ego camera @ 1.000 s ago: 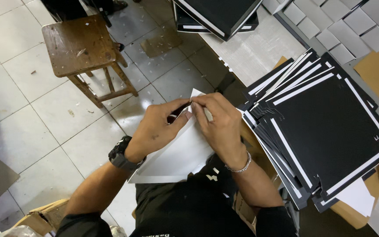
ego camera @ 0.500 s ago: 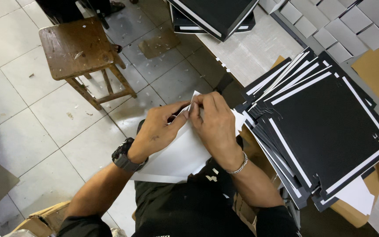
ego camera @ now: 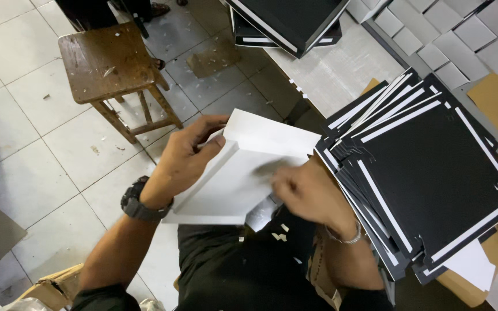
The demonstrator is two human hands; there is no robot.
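at the upper left of the frame i see a wooden stool (ego camera: 108, 63) on the tiled floor (ego camera: 24, 173). left of centre, my left hand (ego camera: 188, 155) now grips the far edge of the white box (ego camera: 243, 173), which half a second ago lay flatter under both hands and is now tipped up at centre frame. my right hand (ego camera: 306, 193) has slid off, blurred, fingers loosely spread on the box face. the black sheets (ego camera: 427, 173) fan across the desk (ego camera: 335, 69) at right.

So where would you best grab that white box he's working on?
Probably by its far left edge, coming from the left, as the left hand does: the white box is flat and broad, tilted up off the lap, and that side wall gives fingers a lip. The right hand lies blurred across its face.
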